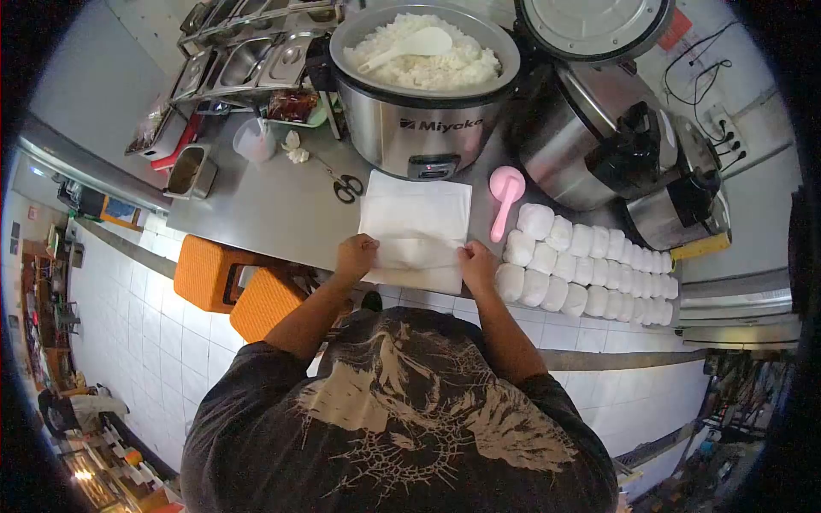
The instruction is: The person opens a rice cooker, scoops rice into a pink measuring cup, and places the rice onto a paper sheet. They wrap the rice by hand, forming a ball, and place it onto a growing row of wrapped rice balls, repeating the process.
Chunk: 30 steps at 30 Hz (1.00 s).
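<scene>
My left hand (pixel 357 256) and my right hand (pixel 475 264) are closed on the two side edges of a white paper sheet (pixel 416 250), near the front of the steel counter. The sheet looks folded or bent across its middle, and more white paper (pixel 416 201) lies flat just behind it. Right of the paper is a pink scoop (pixel 507 192). Several rows of white wrapped packets (pixel 585 267) fill the counter beyond my right hand. Black-handled scissors (pixel 346 187) lie behind my left hand.
A large rice cooker (pixel 412 137) stands open at the back, full of white rice (pixel 385 73) with a white paddle (pixel 419 44) on top. More cookers (pixel 564 141) stand right. Food pans (pixel 248 61), a plastic cup (pixel 254 141) and a metal container (pixel 191 173) sit left.
</scene>
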{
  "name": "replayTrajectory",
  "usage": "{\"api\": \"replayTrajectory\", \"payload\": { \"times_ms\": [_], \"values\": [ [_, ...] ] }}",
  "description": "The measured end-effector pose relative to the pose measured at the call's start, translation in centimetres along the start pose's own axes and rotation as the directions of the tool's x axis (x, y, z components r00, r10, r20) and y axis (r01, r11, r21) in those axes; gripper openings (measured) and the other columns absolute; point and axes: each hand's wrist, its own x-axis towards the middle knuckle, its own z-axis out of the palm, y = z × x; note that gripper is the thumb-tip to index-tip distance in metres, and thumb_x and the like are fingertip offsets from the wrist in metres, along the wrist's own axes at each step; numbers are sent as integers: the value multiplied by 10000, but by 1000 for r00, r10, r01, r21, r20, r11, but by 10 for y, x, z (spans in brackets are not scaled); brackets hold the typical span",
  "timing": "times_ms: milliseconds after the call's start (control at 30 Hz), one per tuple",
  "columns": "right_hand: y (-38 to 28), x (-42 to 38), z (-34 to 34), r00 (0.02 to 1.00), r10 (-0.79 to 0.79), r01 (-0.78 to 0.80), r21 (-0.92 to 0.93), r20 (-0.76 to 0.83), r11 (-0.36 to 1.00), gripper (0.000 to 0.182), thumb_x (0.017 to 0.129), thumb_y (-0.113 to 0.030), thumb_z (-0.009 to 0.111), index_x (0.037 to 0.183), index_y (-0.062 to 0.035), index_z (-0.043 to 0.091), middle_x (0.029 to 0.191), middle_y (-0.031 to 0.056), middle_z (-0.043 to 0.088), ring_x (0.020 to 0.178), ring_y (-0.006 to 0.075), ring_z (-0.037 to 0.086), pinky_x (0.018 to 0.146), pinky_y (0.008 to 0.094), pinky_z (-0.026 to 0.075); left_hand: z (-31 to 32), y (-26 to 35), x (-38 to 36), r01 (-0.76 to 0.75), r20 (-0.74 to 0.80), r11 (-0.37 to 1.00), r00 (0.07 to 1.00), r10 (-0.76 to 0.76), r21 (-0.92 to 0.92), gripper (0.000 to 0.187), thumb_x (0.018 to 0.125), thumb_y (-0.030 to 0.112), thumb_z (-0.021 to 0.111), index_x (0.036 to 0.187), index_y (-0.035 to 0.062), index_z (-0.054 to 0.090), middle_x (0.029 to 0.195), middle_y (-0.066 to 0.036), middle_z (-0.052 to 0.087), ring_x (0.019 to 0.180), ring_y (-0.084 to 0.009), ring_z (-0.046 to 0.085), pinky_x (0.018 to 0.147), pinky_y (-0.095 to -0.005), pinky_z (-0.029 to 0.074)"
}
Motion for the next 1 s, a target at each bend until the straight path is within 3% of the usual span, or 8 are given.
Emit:
{"api": "replayTrajectory", "payload": {
  "times_ms": [100,267,367,567,667,833,933,1000],
  "values": [
    [-10,-13,1,983,-135,104,-225,-126,969,276,822,-125,678,1085,-47,648,1037,161,671,1034,384,626,879,504,479,-4,-12,12,-80,66,992,995,74,93,282,871,274,685,873,-8,683,775,-201,674,744,-368,673,712,-466,530],
    [-61,-48,8,721,-665,691,-136,192,710,440,861,-120,617,1281,-3,561,1373,201,519,1298,394,469,1096,523,361,-3,-11,51,-185,66,935,983,173,304,265,837,202,670,1033,23,675,999,-210,670,962,-381,645,821,-480,523],
    [-69,-57,16,708,-606,701,-264,362,662,565,903,-202,617,1415,-19,464,1506,181,418,1392,376,391,1157,526,301,-5,15,83,-375,-23,808,902,431,454,338,830,211,675,1120,41,637,1232,-193,582,1150,-379,556,917,-529,472],
    [-75,-53,9,706,-547,687,-246,450,684,616,920,-256,623,1460,-31,429,1555,155,374,1437,356,342,1180,552,254,-7,31,126,-353,349,575,929,123,738,310,856,257,683,1084,57,620,1202,-133,564,1137,-350,534,899,-617,422],
    [-76,-27,3,714,-612,687,-173,340,706,606,912,-262,631,1446,-39,454,1527,154,413,1430,356,351,1185,557,243,-31,47,101,-448,340,761,887,312,470,207,857,223,682,1008,88,643,1107,-81,605,1074,-332,556,877,-573,431],
    [-145,29,-25,637,-754,747,-369,159,553,481,881,-207,627,1332,-52,563,1320,142,606,1336,340,471,1199,536,234,-62,55,37,-683,295,721,717,632,115,100,837,168,674,929,129,675,957,-68,637,975,-307,612,856,-481,468],
    [-127,54,-13,438,-551,895,-288,710,340,416,895,-153,571,1299,-54,583,1335,103,609,1325,271,490,1209,495,242,-59,48,2,-658,271,687,753,599,310,51,831,146,665,879,135,676,897,-53,631,968,-300,611,862,-484,464],
    [-117,40,-9,443,-504,888,-286,742,360,390,894,-131,545,1275,-63,596,1345,73,609,1324,229,490,1207,475,259,-64,59,-14,-524,402,680,846,349,512,149,843,139,625,982,136,677,1049,-55,660,1142,-287,582,989,-523,423]
  ]
}}
